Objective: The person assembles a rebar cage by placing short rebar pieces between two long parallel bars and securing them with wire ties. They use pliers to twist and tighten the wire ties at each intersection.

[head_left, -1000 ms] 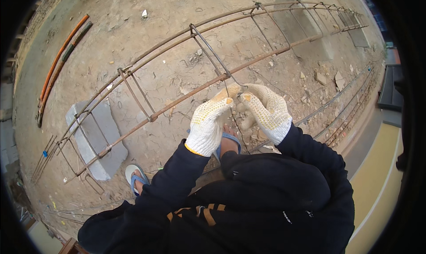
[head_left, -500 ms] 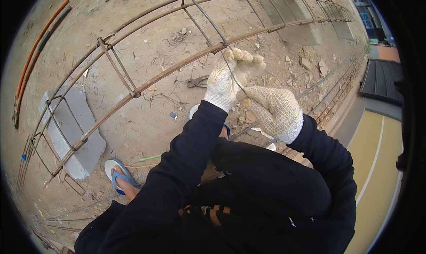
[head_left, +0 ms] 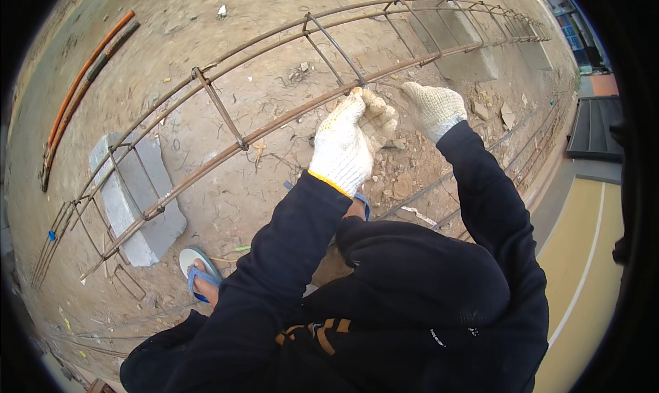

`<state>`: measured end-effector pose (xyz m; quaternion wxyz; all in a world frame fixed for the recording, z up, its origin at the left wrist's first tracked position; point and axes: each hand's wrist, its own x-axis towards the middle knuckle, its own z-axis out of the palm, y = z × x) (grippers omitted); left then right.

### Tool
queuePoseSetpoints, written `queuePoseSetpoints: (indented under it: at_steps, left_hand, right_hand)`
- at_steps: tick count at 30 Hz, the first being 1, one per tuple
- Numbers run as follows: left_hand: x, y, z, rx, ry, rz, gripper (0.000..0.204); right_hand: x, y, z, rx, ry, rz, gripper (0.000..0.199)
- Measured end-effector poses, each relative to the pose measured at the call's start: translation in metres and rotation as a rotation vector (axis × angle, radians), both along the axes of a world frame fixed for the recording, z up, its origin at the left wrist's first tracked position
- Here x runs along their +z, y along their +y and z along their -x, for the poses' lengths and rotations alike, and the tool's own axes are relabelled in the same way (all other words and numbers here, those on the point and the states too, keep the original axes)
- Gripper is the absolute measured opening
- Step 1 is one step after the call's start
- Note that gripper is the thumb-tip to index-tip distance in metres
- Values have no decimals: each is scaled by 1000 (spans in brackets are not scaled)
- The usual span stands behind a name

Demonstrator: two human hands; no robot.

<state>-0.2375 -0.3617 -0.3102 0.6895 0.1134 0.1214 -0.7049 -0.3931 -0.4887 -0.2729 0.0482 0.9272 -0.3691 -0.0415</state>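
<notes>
A long cage of rusty reinforcing bars (head_left: pixel 274 124) curves across the view, with rectangular stirrups along it. My left hand (head_left: pixel 353 135), in a knitted white glove, is at the near bar under a stirrup joint. Its thumb and forefinger are pinched against the joint, the other fingers curled; what they hold is hidden. To the right, my right hand (head_left: pixel 437 108), gloved alike, is closed on a thin tie wire (head_left: pixel 388 85), which runs from near the joint to its fingertips. The right hand is apart from the bars.
Concrete blocks (head_left: pixel 141 201) lie under the cage at left and far right. Orange and dark rods (head_left: pixel 89 84) rest on the dirt at far left. Rubble (head_left: pixel 405 183) and more bars (head_left: pixel 508 166) lie at right. My sandalled foot (head_left: pixel 200 275) is below the cage.
My right hand has moved up and away from the left, drawing the wire out sideways near the bar. My left hand has curled its fingers at the joint. The view has shifted slightly.
</notes>
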Motion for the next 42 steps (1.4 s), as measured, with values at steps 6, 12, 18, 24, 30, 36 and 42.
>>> queuePoseSetpoints:
  at_steps: [6, 12, 18, 24, 30, 36, 42]
  left_hand:
    - [28, -18, 9, -33, -189, -109, 16]
    - [36, -13, 24, -23, -202, -162, 28]
    - [26, -6, 30, 16, -132, -125, 58]
    - [1, -10, 31, 410, -1947, -73, 35]
    - [2, 41, 20, 234, -2082, 425, 17]
    - [-67, 71, -7, 262, -904, -592, 28]
    - [-119, 64, 39, -320, -959, -308, 64]
  right_hand:
    - [-55, 79, -21, 126, -433, -689, 38]
    - [-127, 106, -6, -404, -1467, -1761, 44]
    - [-189, 28, 25, -595, -1392, -1462, 35]
    - [-214, 13, 7, -708, -1727, -2152, 43]
    - [-187, 17, -8, 146, 325, -298, 35]
    - [-135, 64, 16, -70, 100, -593, 44]
    - [-24, 60, 60, -375, -52, -675, 39]
